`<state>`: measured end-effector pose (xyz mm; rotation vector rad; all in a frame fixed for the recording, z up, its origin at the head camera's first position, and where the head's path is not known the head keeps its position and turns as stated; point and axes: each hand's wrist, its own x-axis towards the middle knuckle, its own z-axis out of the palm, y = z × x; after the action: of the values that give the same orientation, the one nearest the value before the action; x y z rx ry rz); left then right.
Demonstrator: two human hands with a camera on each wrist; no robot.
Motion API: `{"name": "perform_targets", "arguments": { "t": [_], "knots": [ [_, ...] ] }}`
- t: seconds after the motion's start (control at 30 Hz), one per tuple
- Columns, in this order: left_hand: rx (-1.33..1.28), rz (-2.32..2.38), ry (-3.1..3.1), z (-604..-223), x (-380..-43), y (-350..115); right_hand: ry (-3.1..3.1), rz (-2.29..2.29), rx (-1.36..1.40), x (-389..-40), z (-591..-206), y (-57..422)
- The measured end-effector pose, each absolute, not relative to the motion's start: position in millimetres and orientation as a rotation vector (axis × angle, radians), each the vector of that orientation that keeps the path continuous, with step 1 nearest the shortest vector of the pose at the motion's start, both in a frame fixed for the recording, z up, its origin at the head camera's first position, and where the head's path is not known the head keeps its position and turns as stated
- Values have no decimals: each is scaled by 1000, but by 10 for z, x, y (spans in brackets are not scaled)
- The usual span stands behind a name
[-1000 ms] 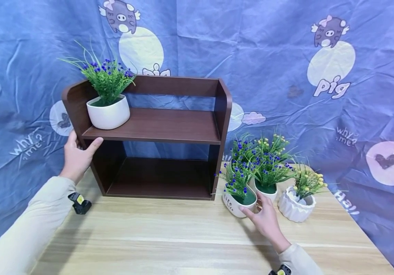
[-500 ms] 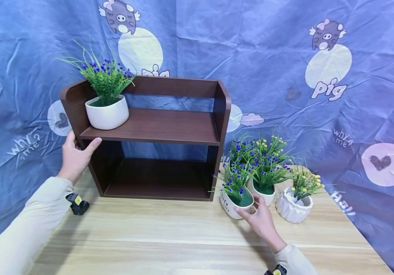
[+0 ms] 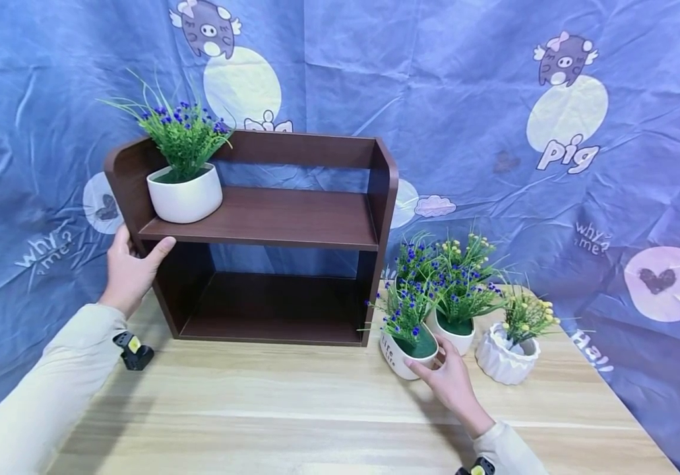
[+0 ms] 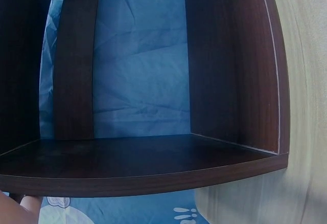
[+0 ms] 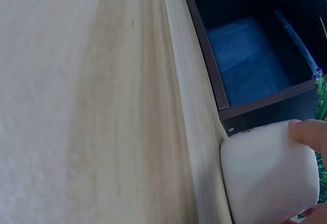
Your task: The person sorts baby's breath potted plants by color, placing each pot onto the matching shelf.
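Note:
A dark brown two-tier shelf (image 3: pixel 280 214) stands upright on the table. My left hand (image 3: pixel 132 270) grips its left side panel, thumb at the front edge and the other fingers mostly hidden behind the outer side. In the left wrist view, the panel edge (image 4: pixel 122 185) crosses above part of that hand. My right hand (image 3: pixel 454 381) holds a white pot (image 3: pixel 398 361) with lettering, green filling and purple flowers, close to the shelf's lower right corner. In the right wrist view, the thumb lies on the pot wall (image 5: pixel 265 178), its base right at the tabletop.
On the upper tier, at the left, sits a round white pot (image 3: pixel 185 198) with purple flowers. Behind the right hand are another white pot (image 3: pixel 458 340) and more flowers; a ribbed white pot (image 3: pixel 508 363) with yellow flowers stands right. A blue printed cloth (image 3: pixel 470 119) hangs behind.
The head view has shifted slightly. Both hands keep their holds on the shelf and the lettered pot, with no clear movement of either thing.

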<state>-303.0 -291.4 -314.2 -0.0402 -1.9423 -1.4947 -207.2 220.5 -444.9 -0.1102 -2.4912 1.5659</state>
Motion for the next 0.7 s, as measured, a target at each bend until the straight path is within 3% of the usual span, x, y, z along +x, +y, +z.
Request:
{"name": "perform_targets", "arguments": {
  "t": [0.7],
  "knots": [
    [-55,-1501,-1939,-3161,-3033,-2928,-2470,1592,21,-1639,-4260,1961]
  ]
}}
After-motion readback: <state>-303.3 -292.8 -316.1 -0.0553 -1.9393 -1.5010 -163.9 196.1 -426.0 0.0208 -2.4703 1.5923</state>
